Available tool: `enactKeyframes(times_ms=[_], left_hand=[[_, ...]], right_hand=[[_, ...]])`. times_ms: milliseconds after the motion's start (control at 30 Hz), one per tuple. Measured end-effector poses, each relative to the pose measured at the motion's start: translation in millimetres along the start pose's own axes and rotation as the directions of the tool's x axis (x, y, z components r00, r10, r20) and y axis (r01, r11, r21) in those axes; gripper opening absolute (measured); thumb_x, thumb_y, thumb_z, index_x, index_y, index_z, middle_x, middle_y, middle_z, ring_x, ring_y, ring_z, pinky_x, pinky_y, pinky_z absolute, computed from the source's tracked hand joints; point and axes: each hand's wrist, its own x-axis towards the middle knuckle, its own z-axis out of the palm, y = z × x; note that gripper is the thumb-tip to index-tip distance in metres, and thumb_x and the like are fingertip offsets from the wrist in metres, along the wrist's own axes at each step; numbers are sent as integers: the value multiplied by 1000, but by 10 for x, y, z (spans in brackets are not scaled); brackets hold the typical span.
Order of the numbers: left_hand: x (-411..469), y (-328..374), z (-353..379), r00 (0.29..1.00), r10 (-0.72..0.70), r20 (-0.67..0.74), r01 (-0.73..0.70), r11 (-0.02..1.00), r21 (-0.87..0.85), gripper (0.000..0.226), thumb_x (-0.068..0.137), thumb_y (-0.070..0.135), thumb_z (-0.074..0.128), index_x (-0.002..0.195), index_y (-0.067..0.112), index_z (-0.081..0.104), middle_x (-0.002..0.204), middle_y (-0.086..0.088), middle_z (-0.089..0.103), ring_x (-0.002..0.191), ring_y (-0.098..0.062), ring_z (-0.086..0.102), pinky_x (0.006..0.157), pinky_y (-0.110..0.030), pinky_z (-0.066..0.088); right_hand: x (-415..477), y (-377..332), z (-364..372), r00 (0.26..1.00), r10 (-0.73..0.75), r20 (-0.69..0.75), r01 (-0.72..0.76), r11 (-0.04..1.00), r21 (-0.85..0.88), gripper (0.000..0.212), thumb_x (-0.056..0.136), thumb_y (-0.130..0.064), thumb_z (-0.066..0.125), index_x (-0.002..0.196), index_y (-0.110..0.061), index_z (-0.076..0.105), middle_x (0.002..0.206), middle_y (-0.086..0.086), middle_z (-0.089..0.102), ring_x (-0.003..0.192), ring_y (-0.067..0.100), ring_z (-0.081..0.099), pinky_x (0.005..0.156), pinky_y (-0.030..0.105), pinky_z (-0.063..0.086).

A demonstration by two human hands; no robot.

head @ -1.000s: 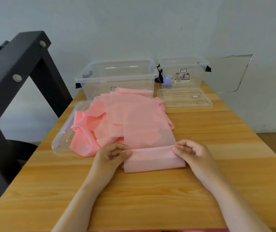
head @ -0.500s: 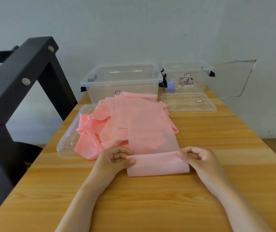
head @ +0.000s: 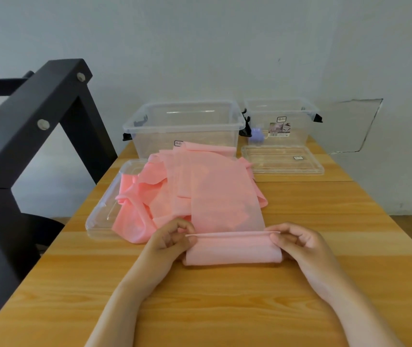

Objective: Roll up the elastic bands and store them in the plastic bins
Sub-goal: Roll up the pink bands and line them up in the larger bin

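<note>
Two hands pinch a part-rolled band (head: 232, 251)

Both hands are at work on one pink band. The left hand (head: 172, 242) holds one end of the roll and the right hand (head: 297, 244) holds the other. Each hand has its fingers curled, with thumb and fingertips pinching the top edge of the roll, where the loose length joins it. The roll lies on the table (head: 225, 309) and spans the gap from one grip to the other. Its near side rests on the wood just in front of the thumbs.

From the pinched edge the unrolled length runs straight away from the hands and up onto a pile (head: 164, 196) of more pink bands. The pile starts just past the knuckles. It reaches farther out on the left hand's side, where it droops over a clear lid (head: 99, 221) lying flat on the table. The lid's bare corner shows just beyond and outside the left hand.

Past the pile, well away from the grip, an open clear bin (head: 184, 126) stands, and the far end of a band lies up against its front wall. A second bin (head: 280, 116) stands beside it, in line with the right hand, with a second lid (head: 282, 161) flat in front of it.

A small purple thing (head: 257, 134) shows at that bin's lower corner, but I cannot tell whether it is inside or behind. A black frame (head: 24, 121) rises off the table's edge, well outside the left hand.
</note>
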Motion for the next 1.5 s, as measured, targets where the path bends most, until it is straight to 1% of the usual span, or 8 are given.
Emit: enactKeyframes(times_ms=[167, 267, 333, 433, 700, 933, 1367, 1500], left_hand=[[-16, -11, -64, 997, -41, 72, 52, 986, -159, 3, 82, 16, 64, 84, 16, 66, 72, -10, 51, 66, -17, 51, 61, -23, 47], [-30, 1, -51, 998, -39, 55, 47, 986, -158, 9, 73, 15, 67, 81, 12, 70, 74, -8, 56, 68, -16, 52, 64, -21, 48], [-40, -5, -40, 999, -18, 31, 21, 993, -118, 20, 66, 24, 69, 80, 9, 72, 78, -7, 61, 69, -17, 55, 65, -22, 48], [-53, -2, -5, 999, 17, -30, -19, 999, -39, 9, 77, 14, 74, 80, 6, 73, 79, -6, 67, 73, -17, 59, 68, -20, 49], [-54, -39, 43, 988, 52, -143, -34, 991, 128, 21, 80, 4, 74, 98, 14, 71, 82, -8, 71, 76, -12, 65, 75, -18, 51], [-53, -10, 96, 982, 138, -127, -112, 975, 193, 10, 87, -3, 64, 87, 7, 67, 80, 7, 68, 73, -4, 61, 66, -13, 44], [-75, -3, 6, 998, 43, -48, -46, 997, -63, 10, 72, 19, 70, 81, 15, 74, 78, -1, 66, 74, -11, 57, 70, -16, 45], [-73, -13, 22, 994, 74, -80, -76, 997, -26, 8, 79, 14, 67, 79, 12, 75, 82, -4, 69, 76, -12, 59, 70, -17, 47]], right_hand=[[15, 29, -31, 997, 30, 68, -38, 991, 126, 33, 65, -39, 84, 89, -17, 78, 88, 7, 73, 87, 16, 67, 81, 28, 52], [22, 12, -27, 998, 36, 51, -46, 978, 202, 9, 76, -10, 68, 76, -13, 77, 80, 6, 70, 80, 16, 63, 70, 21, 51], [21, 9, -33, 998, 23, 54, -34, 979, 202, 18, 78, -1, 63, 72, -13, 76, 75, 6, 67, 76, 15, 61, 67, 21, 49], [-8, -17, -14, 998, -10, 66, 1, 992, 125, 5, 72, -17, 78, 72, -14, 74, 73, 2, 65, 72, 9, 59, 65, 15, 45], [-39, 14, 58, 997, -45, -55, 43, 998, -35, 23, 80, 1, 72, 93, -18, 73, 82, 0, 73, 75, 6, 64, 66, 12, 48], [-37, 2, 68, 995, -89, -47, 83, 990, -116, 22, 87, -6, 67, 78, -26, 72, 76, -2, 70, 74, 5, 63, 66, 10, 43], [-25, 10, 15, 999, -42, -19, 43, 998, 37, 28, 84, 7, 59, 76, -13, 75, 72, 8, 63, 71, 13, 54, 70, 24, 41], [-57, -51, 30, 999, -54, 4, 53, 998, 40, 7, 83, -6, 72, 77, -10, 74, 70, 2, 66, 68, 7, 59, 64, 11, 43]])
